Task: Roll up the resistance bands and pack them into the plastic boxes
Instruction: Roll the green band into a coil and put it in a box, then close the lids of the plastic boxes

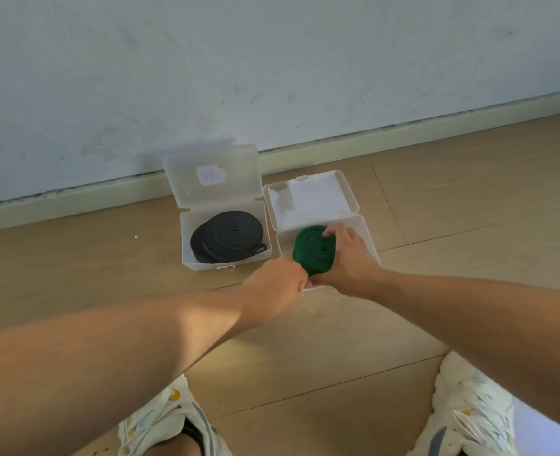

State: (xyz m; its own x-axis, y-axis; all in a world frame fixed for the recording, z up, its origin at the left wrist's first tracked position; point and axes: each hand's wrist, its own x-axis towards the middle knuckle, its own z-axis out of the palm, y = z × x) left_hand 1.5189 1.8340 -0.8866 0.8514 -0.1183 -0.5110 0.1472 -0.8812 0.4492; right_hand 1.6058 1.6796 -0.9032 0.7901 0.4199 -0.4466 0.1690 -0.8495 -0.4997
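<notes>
Two clear plastic boxes stand open on the floor by the wall. The left box (186,238) holds a rolled black band (229,240), its loose end at the front right. In the right box (369,236) sits a rolled green band (311,250). My right hand (347,258) grips that roll from the right, fingers over its top edge. At the box's front left corner, my left hand (277,284) is closed against the roll's lower edge; what its fingers pinch is hidden.
Both lids lean back toward the wall: the left lid (213,174) with a small label, the right lid (311,199). Wooden floor (469,199) spreads around the boxes. My two white shoes (170,419) (469,409) are at the bottom.
</notes>
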